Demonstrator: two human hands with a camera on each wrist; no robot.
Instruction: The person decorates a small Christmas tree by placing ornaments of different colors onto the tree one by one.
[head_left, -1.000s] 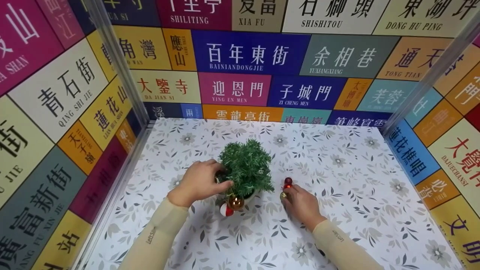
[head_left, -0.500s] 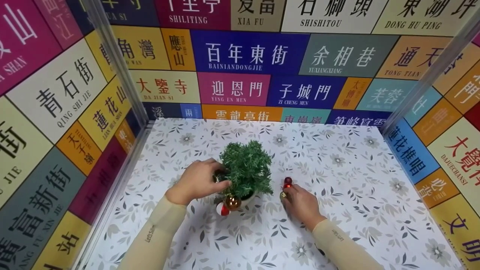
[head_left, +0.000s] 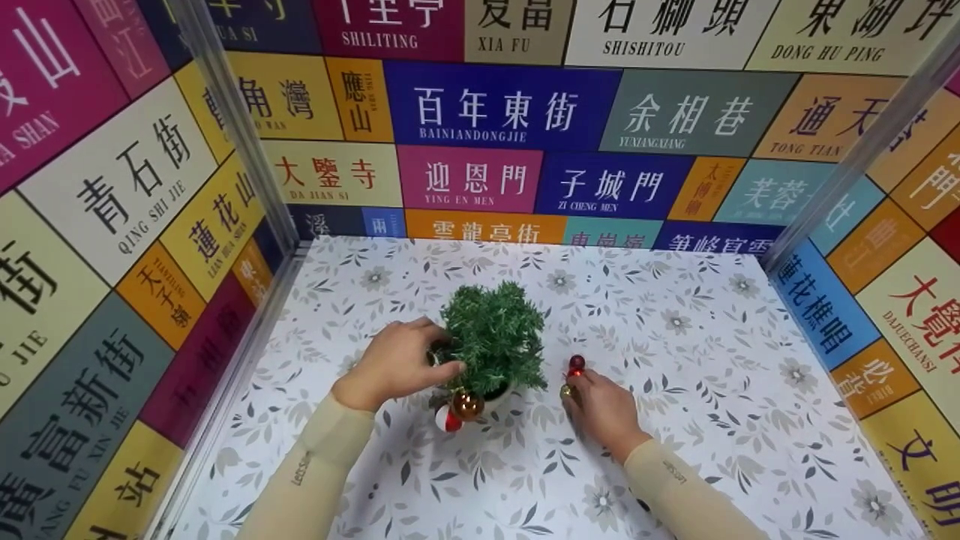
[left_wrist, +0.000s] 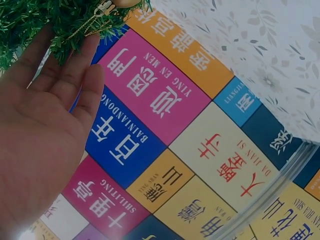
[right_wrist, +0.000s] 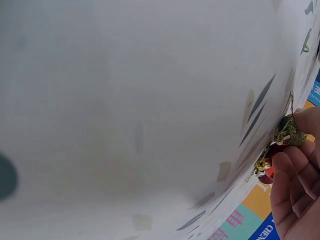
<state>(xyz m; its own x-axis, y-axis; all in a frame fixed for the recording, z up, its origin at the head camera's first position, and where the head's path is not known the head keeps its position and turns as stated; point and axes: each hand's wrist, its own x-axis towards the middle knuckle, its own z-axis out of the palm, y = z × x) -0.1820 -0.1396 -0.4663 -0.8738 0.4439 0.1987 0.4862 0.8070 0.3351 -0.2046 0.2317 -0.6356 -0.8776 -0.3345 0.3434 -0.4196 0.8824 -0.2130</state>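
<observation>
A small potted artificial Christmas tree (head_left: pixel 495 330) stands on the table in the head view. My left hand (head_left: pixel 397 364) curves round its left side, and in the left wrist view green branches (left_wrist: pixel 62 25) partly cover the fingertips. A shiny gold bauble (head_left: pixel 468 406) and a red-and-white ball (head_left: pixel 448 418) hang low at the tree's front left. To the tree's right, my right hand (head_left: pixel 611 409) pinches a glittery gold-green bauble (right_wrist: pixel 292 134) at the tabletop. Red baubles (head_left: pixel 577 363) with gold loops lie against its fingers, partly hidden.
A white tabletop (head_left: pixel 675 322) with a leaf and flower print spreads under both hands. Panels with coloured name tiles (head_left: pixel 502 105) enclose the back and sides. Clear corner strips (head_left: pixel 240 112) run up where the panels meet.
The tree has shifted slightly, and the gold bauble and red-and-white ball swung a little left. Both hands stay nearly in place.
</observation>
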